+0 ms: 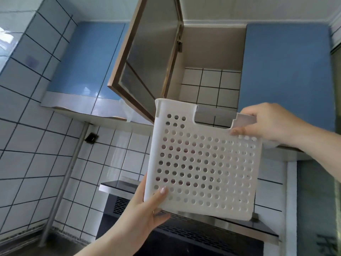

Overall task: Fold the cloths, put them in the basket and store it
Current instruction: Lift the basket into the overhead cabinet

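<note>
A white plastic basket (pixel 204 163) with rows of round holes is raised in front of me, just below an open wall cabinet (pixel 212 52). Through its holes I glimpse dark and reddish cloth inside. My left hand (pixel 145 211) grips the basket's lower left corner, thumb on the perforated wall. My right hand (pixel 267 122) holds its upper right rim beside the handle cut-out. The cabinet's inside shows a bare tiled back wall.
The cabinet door (pixel 147 58) hangs open to the left, close above the basket's top left corner. Blue cabinet fronts (pixel 287 74) flank the opening. A range hood (pixel 203 233) juts out below the basket. A metal pipe (pixel 64 182) runs down the tiled wall at left.
</note>
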Tool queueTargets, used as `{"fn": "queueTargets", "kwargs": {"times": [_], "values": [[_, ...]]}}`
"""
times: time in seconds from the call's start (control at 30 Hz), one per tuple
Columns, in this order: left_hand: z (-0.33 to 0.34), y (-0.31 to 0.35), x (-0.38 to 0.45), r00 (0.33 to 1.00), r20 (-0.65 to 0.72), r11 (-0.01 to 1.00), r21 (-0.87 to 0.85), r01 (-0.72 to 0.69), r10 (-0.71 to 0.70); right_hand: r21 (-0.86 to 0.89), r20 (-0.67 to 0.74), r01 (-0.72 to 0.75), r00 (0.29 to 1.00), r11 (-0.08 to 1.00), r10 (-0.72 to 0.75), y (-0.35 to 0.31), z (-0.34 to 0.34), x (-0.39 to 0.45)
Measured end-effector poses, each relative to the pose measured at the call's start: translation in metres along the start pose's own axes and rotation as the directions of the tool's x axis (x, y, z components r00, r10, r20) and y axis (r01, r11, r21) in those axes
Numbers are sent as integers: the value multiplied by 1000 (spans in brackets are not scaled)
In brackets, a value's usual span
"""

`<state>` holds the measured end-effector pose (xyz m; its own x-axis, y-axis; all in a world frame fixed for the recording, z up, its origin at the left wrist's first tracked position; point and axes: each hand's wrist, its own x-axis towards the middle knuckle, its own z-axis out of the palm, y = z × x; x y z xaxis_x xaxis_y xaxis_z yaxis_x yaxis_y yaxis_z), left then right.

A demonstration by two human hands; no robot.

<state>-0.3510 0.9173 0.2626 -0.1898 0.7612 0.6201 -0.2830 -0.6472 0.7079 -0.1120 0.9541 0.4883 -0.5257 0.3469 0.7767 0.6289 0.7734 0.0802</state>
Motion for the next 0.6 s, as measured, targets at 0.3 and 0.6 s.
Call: {"fn": "queueTargets", "kwargs": {"times": [0.3, 0.6], "values": [[44, 55, 18, 984, -9, 975, 142, -173, 176, 27, -92, 100, 991, 995, -97, -2, -71, 5], [46, 86, 104, 976, 30, 969, 119, -219, 217, -17, -254, 156, 955, 988, -156, 17, -85, 67]]}}
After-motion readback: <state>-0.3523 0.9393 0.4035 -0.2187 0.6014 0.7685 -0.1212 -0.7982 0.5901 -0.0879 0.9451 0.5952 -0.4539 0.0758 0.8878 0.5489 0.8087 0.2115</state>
